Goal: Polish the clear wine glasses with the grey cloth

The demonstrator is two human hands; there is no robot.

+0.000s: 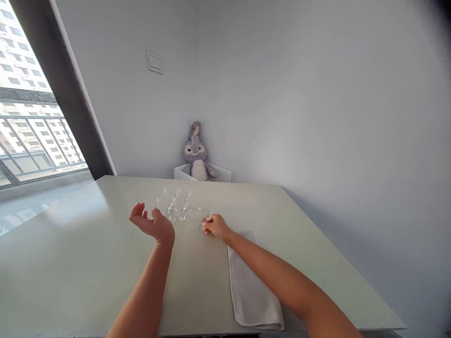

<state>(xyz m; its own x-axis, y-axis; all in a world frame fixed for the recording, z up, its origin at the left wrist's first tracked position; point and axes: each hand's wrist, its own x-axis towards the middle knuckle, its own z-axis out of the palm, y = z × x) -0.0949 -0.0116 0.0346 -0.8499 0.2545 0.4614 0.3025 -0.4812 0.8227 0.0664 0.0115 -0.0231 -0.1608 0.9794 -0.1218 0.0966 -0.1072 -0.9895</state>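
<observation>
- Right hand (pixel 214 226): thumb and fingers pinch a clear glass (pixel 201 227) low over the table (pixel 197 300). Fingers cover most of it; its tilt, and whether it touches the tabletop, cannot be told.
- Left hand (pixel 152 226): raised, palm turned up, fingers spread and loosely curled, holding nothing. It is nearest to the stemmed glasses (pixel 181 201).
- Glass position: right of the stemmed glasses, near them but apart. At least 3 stand upright in a close cluster; overlap prevents an exact count.
- Cloth (pixel 251 291): laid flat near the front edge, partly beneath the right forearm.
- Background: a stuffed toy (pixel 196 155) sits in a white basket (pixel 223 175) behind the far edge.
- Step in hand (judged): handling 1 glass with the right hand alone.
- Next move (judged): calls for a light, steady pinch, the base kept level at any contact with the table, and clearance from the cluster, since glass can chip.
</observation>
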